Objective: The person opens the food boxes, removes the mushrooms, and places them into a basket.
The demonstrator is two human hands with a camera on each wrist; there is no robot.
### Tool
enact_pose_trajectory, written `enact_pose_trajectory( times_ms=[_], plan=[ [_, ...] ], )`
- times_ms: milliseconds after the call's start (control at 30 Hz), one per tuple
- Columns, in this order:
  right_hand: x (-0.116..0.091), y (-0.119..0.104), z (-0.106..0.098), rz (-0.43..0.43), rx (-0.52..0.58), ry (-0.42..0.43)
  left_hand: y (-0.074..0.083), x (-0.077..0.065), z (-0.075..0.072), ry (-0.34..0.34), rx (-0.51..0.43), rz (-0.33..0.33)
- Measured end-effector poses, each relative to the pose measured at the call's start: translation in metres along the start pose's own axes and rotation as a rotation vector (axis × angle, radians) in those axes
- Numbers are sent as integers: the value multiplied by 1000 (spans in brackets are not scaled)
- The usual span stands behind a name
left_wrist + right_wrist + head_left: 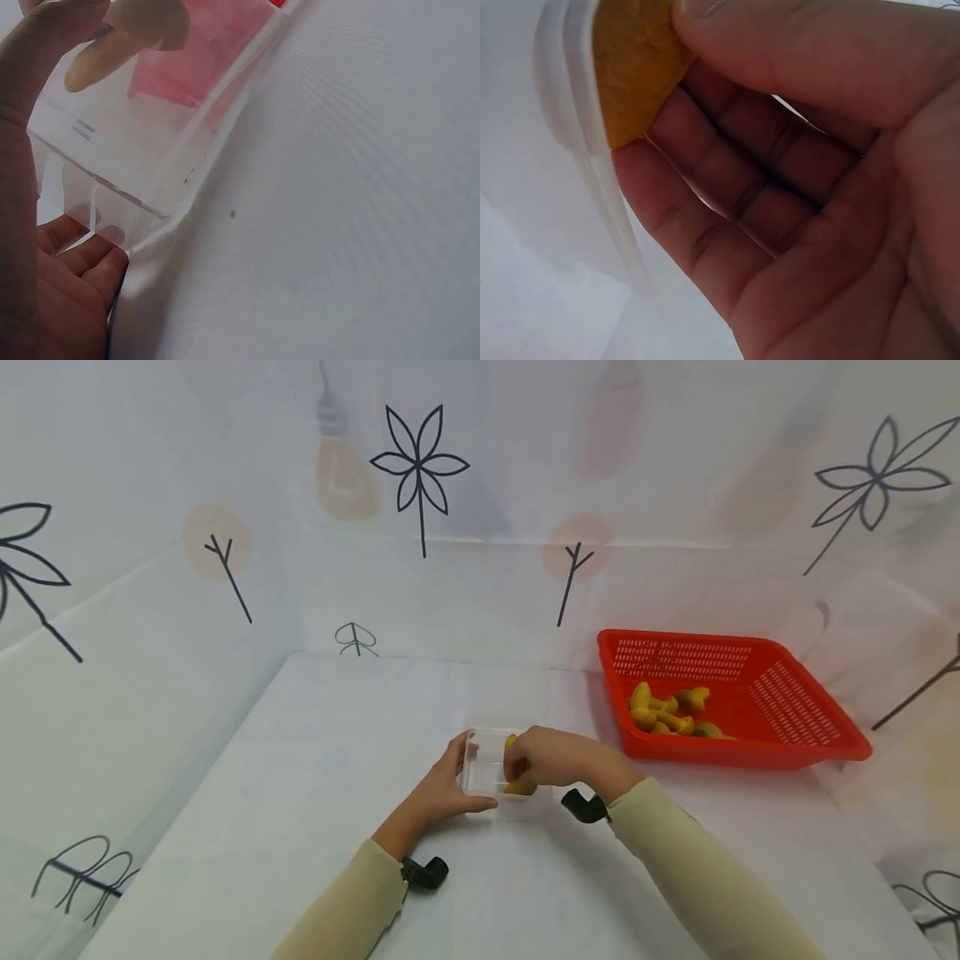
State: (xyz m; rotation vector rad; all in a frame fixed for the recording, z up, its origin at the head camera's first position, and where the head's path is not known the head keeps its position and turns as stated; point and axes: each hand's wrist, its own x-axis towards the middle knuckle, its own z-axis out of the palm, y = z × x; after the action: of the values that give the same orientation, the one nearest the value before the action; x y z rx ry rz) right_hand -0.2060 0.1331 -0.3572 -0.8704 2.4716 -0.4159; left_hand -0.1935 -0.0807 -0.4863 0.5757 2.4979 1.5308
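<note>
A clear plastic box [486,760] stands on the white table in front of me. My left hand [442,789] grips its left end, thumb along the near side and fingers round the far side. Over the right end of the box, my right hand [551,758] pinches a yellow mushroom [634,71] between thumb and fingers. Through the box's clear wall, the left wrist view shows a mushroom [124,45] with a pale stem and a rounded cap. In the head view the right hand hides most of the yellow pieces at that end.
A red plastic basket [787,693] with slotted walls stands at the back right. Several yellow mushrooms [660,714] lie in its left part. White printed cloth [480,593] hangs behind and beside the white table [300,827].
</note>
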Motion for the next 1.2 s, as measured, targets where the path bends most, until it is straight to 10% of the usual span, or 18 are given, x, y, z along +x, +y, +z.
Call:
enact_pose_trajectory(
  times_ms=[467,1200],
  plan=[
    [-24,10,-13,-75,51,101,-4,-6,5,30,0,-29],
    [-70,57,-50,94,201,351,-1,-2,8,19,22,-30]
  ],
)
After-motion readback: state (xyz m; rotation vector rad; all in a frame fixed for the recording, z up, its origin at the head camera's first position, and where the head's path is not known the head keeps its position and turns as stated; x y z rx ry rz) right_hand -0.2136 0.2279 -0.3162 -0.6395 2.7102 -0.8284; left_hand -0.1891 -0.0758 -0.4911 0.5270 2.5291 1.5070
